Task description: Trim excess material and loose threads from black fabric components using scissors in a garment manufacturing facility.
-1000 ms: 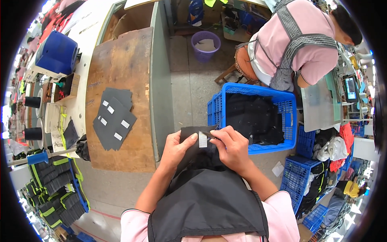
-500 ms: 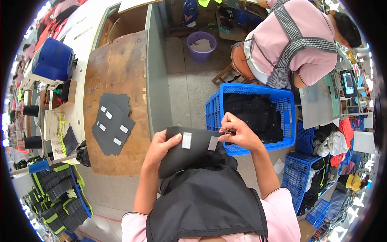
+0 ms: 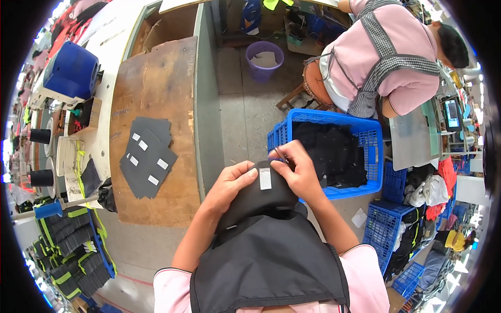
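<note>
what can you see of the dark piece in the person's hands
The dark piece looks like smooth, flexible sheet or fabric, near black, with one white label visible near its upper edge. It is bent, its surface curving down in front of the black apron. The left hand grips its upper left edge, thumb on top; the right hand is at the upper right, its fingers partly blurred.

Left forearm [image 3: 195, 240]: bare, extended forward, angled inward to the right.
Left hand [image 3: 231, 185]: thumb laid on top, pointing right; fingers bent, partly hidden.
Right forearm [image 3: 334, 224]: bare, extended forward, angled inward to the left.
Right hand [image 3: 297, 171]: thumb pointing left; fingers curled, blurred.
Hand spacing: near, not touching.
</note>
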The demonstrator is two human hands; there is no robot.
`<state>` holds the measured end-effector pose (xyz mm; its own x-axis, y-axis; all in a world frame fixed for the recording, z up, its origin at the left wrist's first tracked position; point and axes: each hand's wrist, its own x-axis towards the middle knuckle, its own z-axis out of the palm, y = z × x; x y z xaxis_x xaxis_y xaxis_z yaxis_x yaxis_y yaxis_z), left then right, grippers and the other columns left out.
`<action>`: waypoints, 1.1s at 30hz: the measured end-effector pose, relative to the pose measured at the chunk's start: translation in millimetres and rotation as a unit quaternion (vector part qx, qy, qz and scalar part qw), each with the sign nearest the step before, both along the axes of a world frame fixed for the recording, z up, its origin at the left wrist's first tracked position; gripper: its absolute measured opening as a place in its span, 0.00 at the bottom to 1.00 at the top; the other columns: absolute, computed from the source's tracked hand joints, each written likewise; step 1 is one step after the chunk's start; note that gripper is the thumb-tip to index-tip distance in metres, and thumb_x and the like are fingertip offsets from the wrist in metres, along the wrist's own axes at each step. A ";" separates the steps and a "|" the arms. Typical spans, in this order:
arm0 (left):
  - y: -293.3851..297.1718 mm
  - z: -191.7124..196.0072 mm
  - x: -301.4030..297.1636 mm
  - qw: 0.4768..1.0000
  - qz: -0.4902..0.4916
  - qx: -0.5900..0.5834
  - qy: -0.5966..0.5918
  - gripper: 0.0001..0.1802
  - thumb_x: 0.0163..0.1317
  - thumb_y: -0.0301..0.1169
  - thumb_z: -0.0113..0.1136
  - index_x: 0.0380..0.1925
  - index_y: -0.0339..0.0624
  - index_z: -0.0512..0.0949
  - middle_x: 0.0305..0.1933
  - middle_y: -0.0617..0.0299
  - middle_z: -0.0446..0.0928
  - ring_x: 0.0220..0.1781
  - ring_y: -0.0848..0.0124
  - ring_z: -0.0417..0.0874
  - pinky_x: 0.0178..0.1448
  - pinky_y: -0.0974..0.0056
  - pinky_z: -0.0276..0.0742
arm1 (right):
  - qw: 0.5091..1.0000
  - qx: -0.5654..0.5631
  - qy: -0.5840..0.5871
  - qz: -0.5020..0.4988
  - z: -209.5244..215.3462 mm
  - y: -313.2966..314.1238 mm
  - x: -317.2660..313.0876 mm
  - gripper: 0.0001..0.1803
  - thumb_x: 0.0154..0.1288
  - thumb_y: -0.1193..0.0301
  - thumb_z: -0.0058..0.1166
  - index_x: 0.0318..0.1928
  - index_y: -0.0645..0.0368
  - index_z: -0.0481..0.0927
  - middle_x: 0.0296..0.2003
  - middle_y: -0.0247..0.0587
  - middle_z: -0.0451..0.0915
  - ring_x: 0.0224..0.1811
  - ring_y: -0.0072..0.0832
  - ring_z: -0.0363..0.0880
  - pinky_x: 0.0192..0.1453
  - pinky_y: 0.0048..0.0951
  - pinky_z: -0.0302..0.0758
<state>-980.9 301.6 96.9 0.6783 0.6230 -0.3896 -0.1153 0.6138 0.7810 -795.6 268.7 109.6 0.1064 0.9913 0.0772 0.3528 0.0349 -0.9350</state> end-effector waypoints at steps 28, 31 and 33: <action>-2.8 14.7 -1.8 0.996 0.079 -0.033 0.010 0.07 0.61 0.27 0.52 0.37 0.35 0.74 0.32 0.66 0.76 0.32 0.82 0.74 0.36 0.76 0.71 | 0.953 0.134 -0.267 0.043 29.3 -20.7 -2.3 0.14 0.45 0.77 0.63 0.35 0.58 0.76 0.26 0.39 0.75 0.23 0.34 0.72 0.26 0.28 0.69; -1.2 15.7 -0.8 0.996 0.083 -0.026 0.020 0.07 0.61 0.27 0.52 0.36 0.35 0.75 0.32 0.66 0.76 0.32 0.82 0.74 0.36 0.76 0.71 | 0.957 0.141 -0.250 0.041 24.1 -18.9 -0.9 0.13 0.46 0.79 0.62 0.34 0.58 0.76 0.26 0.39 0.73 0.22 0.32 0.71 0.26 0.27 0.69; 0.9 14.6 -0.5 0.996 0.080 -0.013 0.031 0.07 0.61 0.27 0.52 0.36 0.35 0.75 0.32 0.66 0.76 0.32 0.82 0.74 0.37 0.76 0.71 | 0.954 0.137 -0.261 0.052 17.8 -14.8 -0.2 0.12 0.47 0.79 0.61 0.34 0.59 0.76 0.25 0.39 0.72 0.22 0.31 0.71 0.25 0.26 0.68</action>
